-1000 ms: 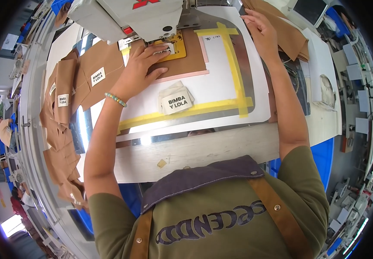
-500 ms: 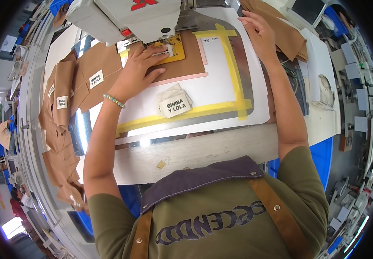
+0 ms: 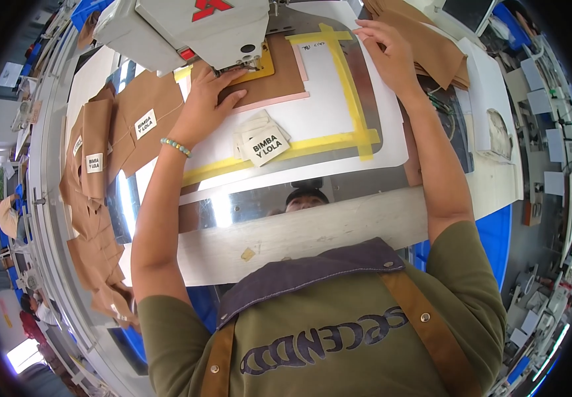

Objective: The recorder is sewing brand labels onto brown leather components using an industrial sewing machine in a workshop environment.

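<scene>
My left hand (image 3: 201,106), a beaded bracelet at its wrist, lies with fingers outstretched on a brown fabric piece (image 3: 279,85) beneath the sewing machine head (image 3: 190,30). Its fingertips reach the yellow frame (image 3: 260,73) near the needle area, which the machine partly hides. The brown piece rests on a white sheet (image 3: 329,99) edged with yellow tape (image 3: 358,106) and pink strips. On that sheet, nearer to me, sits a small fanned pile of white printed labels (image 3: 267,147). My right hand (image 3: 386,58) is open, fingers apart, at the sheet's far right edge, holding nothing visible.
Brown pieces with white labels (image 3: 141,109) lie to the left, several hanging over the table edge. More brown pieces (image 3: 425,46) are stacked at the far right, beside a white box (image 3: 491,106). A shiny metal plate (image 3: 259,205) borders the pale table edge (image 3: 312,228).
The white sheet, with the brown piece, frame and labels, has slid away from me and slightly left. More metal plate shows in front. Both hands have shifted slightly; my left fingers sit further under the machine.
</scene>
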`<state>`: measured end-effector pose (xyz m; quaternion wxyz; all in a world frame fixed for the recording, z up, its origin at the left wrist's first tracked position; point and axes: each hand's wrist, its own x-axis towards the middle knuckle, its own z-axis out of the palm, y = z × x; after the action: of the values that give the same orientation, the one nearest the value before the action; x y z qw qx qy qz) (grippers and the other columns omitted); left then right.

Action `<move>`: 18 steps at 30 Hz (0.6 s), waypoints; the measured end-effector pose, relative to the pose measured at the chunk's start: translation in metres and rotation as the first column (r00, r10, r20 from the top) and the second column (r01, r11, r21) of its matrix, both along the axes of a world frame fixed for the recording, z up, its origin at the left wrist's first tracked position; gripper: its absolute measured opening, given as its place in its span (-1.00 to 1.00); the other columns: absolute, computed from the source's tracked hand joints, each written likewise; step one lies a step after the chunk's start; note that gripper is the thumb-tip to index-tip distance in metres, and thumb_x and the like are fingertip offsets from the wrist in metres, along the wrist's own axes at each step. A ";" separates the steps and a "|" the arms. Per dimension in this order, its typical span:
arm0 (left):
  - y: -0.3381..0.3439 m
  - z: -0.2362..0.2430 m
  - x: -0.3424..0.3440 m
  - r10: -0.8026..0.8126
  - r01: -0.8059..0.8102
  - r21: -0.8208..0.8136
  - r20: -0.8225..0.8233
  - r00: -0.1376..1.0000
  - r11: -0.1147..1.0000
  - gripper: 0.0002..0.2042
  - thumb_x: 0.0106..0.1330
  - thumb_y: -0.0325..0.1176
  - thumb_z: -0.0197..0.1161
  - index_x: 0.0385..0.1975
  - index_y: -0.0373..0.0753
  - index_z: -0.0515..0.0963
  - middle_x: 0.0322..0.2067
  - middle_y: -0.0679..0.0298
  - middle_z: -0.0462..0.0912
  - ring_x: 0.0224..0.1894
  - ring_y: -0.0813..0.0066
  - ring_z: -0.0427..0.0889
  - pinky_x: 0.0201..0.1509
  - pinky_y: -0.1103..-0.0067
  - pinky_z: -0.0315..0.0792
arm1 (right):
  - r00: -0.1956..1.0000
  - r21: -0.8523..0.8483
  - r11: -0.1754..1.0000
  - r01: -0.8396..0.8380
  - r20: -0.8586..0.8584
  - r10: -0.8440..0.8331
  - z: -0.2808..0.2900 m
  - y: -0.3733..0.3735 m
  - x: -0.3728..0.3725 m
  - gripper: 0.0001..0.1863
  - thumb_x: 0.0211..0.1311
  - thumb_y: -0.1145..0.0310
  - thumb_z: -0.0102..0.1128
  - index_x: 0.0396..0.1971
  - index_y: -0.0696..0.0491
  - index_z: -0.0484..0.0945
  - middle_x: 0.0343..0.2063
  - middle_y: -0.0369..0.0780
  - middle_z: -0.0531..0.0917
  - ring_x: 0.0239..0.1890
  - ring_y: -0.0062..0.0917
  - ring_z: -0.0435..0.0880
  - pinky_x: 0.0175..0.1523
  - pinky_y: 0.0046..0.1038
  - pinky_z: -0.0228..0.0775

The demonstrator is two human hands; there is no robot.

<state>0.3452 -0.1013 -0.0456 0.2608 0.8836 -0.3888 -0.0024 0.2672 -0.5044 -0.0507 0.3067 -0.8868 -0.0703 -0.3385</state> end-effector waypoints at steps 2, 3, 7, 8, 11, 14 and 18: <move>0.005 0.000 -0.001 0.023 -0.024 -0.045 -0.026 0.999 0.999 -0.53 0.43 -0.23 0.48 0.31 -0.20 0.68 0.30 0.03 0.61 0.41 0.02 0.48 0.52 0.25 0.37 | 0.996 -0.025 0.997 -0.073 0.057 0.075 -0.001 0.006 -0.002 -0.77 0.51 0.33 0.30 0.01 0.07 0.81 0.06 -0.19 0.83 0.19 -0.27 0.73 0.31 -0.29 0.54; 0.010 -0.001 -0.001 0.050 -0.055 -0.088 -0.052 0.997 0.995 -0.49 0.41 -0.22 0.50 0.32 -0.22 0.66 0.31 0.00 0.58 0.44 0.02 0.47 0.53 0.25 0.39 | 0.996 -0.026 0.997 -0.070 0.059 0.071 0.000 0.010 -0.003 -0.77 0.51 0.33 0.30 0.01 0.07 0.81 0.06 -0.19 0.83 0.19 -0.27 0.73 0.31 -0.29 0.54; 0.036 -0.001 -0.002 0.105 -0.099 -0.160 0.027 0.994 0.982 -0.39 0.35 -0.19 0.56 0.37 -0.25 0.61 0.41 0.02 0.51 0.50 0.02 0.43 0.59 0.23 0.34 | 0.955 0.020 0.968 -0.248 -0.165 0.248 0.000 0.044 -0.016 -0.70 0.51 0.33 0.30 0.14 0.03 0.76 0.24 -0.20 0.74 0.24 -0.24 0.70 0.37 -0.25 0.52; 0.045 0.001 -0.001 0.081 -0.077 -0.104 0.034 0.996 0.992 -0.35 0.33 -0.17 0.58 0.40 -0.24 0.59 0.45 0.05 0.50 0.53 0.02 0.40 0.62 0.22 0.31 | 0.930 -0.084 0.940 -0.329 -0.200 0.308 0.000 0.056 -0.018 -0.68 0.52 0.33 0.29 0.18 0.03 0.75 0.29 -0.20 0.71 0.28 -0.24 0.67 0.40 -0.24 0.51; 0.073 -0.002 0.011 0.036 -0.036 -0.005 0.059 0.998 0.999 -0.28 0.30 -0.14 0.60 0.46 -0.21 0.55 0.55 0.16 0.46 0.59 0.02 0.34 0.67 0.18 0.24 | 0.885 -0.246 0.867 -0.432 -0.299 0.357 0.003 0.076 -0.021 -0.63 0.54 0.31 0.25 0.26 0.03 0.71 0.37 -0.23 0.65 0.38 -0.26 0.59 0.48 -0.22 0.46; 0.079 -0.004 0.014 0.027 -0.027 0.006 0.045 0.999 1.000 -0.26 0.28 -0.11 0.61 0.47 -0.17 0.56 0.56 0.21 0.46 0.60 0.03 0.32 0.68 0.17 0.22 | 0.875 -0.319 0.840 -0.438 -0.365 0.317 0.005 0.079 -0.021 -0.60 0.56 0.29 0.23 0.30 0.04 0.69 0.42 -0.26 0.62 0.44 -0.27 0.55 0.51 -0.21 0.43; 0.074 0.006 0.015 0.012 -0.014 0.044 0.044 0.999 0.999 -0.36 0.34 -0.13 0.56 0.43 -0.14 0.62 0.54 0.19 0.48 0.59 0.02 0.35 0.67 0.20 0.26 | 0.886 -0.350 0.843 -0.409 -0.373 0.275 0.005 0.081 -0.023 -0.59 0.56 0.27 0.24 0.29 0.06 0.70 0.43 -0.26 0.62 0.43 -0.27 0.56 0.50 -0.21 0.44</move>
<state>0.3605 -0.0275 -0.0395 0.2326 0.8916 -0.3885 0.0099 0.2441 -0.4233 -0.0458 0.1725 -0.9458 -0.2514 -0.1119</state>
